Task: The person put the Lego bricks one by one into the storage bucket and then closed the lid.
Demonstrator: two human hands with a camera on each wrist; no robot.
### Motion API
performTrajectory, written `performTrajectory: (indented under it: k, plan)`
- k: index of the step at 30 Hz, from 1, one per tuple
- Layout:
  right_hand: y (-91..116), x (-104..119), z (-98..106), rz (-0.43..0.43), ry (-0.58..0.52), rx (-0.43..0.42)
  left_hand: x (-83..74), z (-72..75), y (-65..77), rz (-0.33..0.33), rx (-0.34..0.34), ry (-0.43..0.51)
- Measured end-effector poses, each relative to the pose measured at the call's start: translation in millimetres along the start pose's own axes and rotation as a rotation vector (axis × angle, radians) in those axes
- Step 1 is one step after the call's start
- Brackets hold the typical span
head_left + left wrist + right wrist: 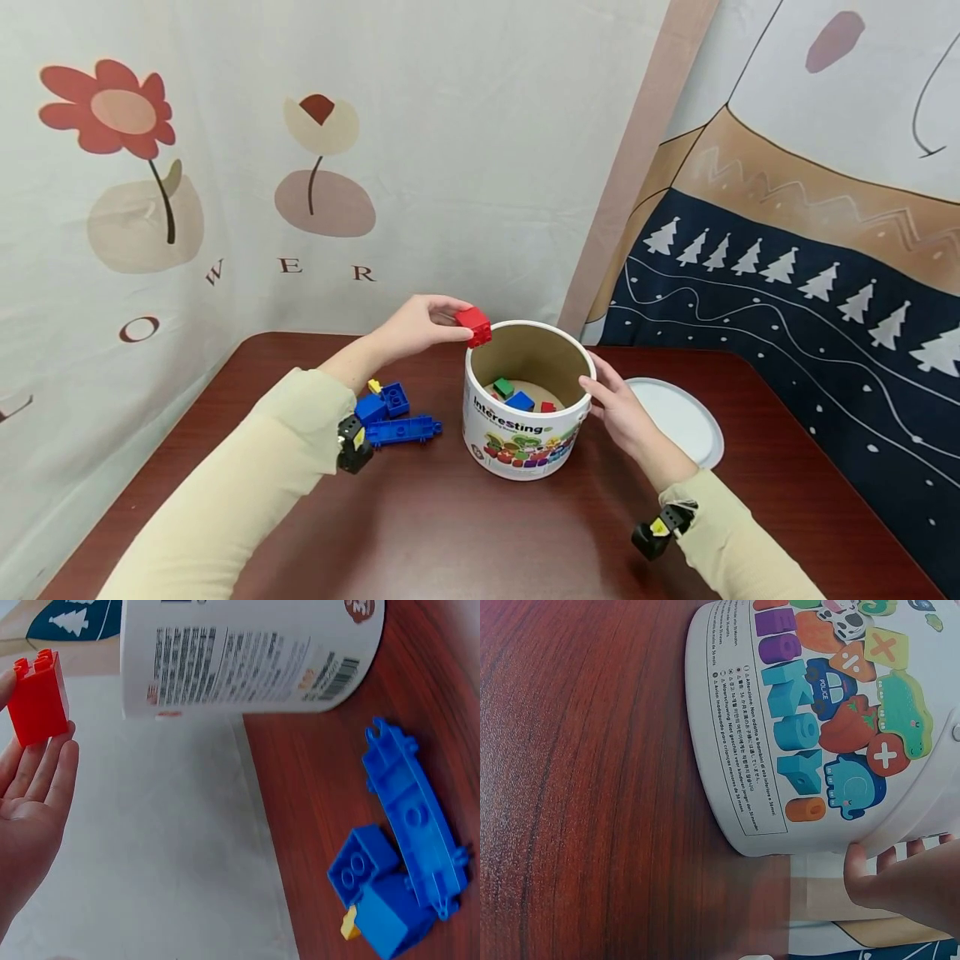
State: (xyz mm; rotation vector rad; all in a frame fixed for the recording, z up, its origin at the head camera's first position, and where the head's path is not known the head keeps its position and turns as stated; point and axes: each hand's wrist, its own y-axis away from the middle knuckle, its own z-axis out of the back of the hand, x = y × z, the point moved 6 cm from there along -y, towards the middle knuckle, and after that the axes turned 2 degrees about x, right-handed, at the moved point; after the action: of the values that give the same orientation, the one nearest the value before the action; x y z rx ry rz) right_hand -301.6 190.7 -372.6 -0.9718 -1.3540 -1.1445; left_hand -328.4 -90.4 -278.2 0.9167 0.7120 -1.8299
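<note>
My left hand [425, 327] pinches a red building block [474, 326] at the left rim of a white printed bucket [517, 433]. In the left wrist view, studs show along one end of the red block [39, 701], held between thumb and fingers. My right hand [617, 404] holds the bucket's right rim, thumb at the edge and fingers on the outer wall. Inside the bucket lie a green block [503, 387], a blue block [520, 402] and a red block [548, 407].
Left of the bucket, several blue blocks [393, 398], a small yellow piece [374, 386] and a long blue base piece [403, 430] lie on the brown table [480, 533]. A round white lid [678, 417] lies to the right, partly behind my right forearm. Printed cloth hangs behind the table.
</note>
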Motion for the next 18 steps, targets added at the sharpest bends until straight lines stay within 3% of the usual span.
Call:
performTrajectory:
  k: [9,18]
  plan:
    - [0,0,1,-0.005,-0.003,-0.001,-13.6,-28.9,-9.3,-0.044,0.059,0.025]
    - [1,0,1,-0.010,0.001,0.000,-17.9,-49.8,-12.2,-0.047,0.123,0.019]
